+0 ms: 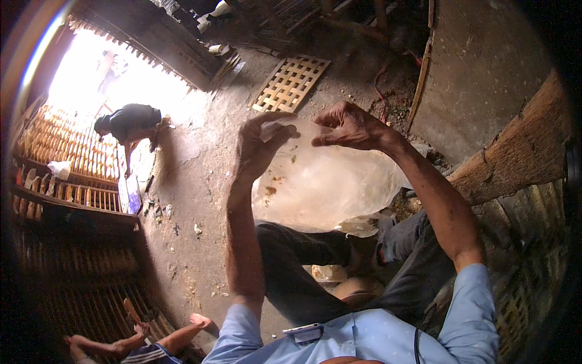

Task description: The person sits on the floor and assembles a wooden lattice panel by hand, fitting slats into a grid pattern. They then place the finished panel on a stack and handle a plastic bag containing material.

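Note:
A thin, cloudy, see-through plastic sheet (339,182) hangs between my raised hands and spreads out above my lap. Whether it is a single sheet or a bag I cannot tell. Brown specks show on its left part. My left hand (262,145) is closed in a pinch on its upper left edge, thumb and fingers curled together. At the upper right edge my right hand (351,126) pinches the same plastic between thumb and fingers. Below it are my crossed legs in dark trousers (297,267), and a crumpled pale plastic piece (359,227) lies by my knee.
A woven slatted panel (291,84) lies on the dirt floor ahead. On the left, another person (134,121) bends down beside a bamboo rack (73,188). Someone else's leg (185,335) rests at the lower left. A thick wooden log (515,142) slants on the right.

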Motion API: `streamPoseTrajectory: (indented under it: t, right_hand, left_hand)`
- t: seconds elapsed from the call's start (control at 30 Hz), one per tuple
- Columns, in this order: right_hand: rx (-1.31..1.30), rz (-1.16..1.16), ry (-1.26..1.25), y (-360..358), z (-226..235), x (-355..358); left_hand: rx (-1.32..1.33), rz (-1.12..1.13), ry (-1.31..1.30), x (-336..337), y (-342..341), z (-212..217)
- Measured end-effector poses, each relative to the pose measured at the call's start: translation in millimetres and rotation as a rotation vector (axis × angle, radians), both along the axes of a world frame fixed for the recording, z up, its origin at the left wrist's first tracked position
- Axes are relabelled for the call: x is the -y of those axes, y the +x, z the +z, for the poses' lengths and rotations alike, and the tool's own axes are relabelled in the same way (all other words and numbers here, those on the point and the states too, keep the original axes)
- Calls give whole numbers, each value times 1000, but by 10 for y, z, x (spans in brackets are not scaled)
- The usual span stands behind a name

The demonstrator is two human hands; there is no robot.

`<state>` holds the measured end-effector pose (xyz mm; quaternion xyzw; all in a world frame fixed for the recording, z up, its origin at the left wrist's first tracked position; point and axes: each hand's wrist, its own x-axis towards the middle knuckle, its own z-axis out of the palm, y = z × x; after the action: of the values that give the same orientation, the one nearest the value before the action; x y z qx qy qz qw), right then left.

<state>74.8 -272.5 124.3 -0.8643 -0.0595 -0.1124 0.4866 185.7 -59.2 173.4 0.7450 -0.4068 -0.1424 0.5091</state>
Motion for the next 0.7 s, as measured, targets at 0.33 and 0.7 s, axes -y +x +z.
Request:
streamPoseTrajectory:
  t: [0.33,0.7]
  right_hand:
    - [32,69,-6,-76,229,-51]
    - [-612,-62,-444,-345,-377,815]
  left_hand:
    - [12,-51,-114,247,-116,-100]
    - [367,338,-358,-213,390,-164]
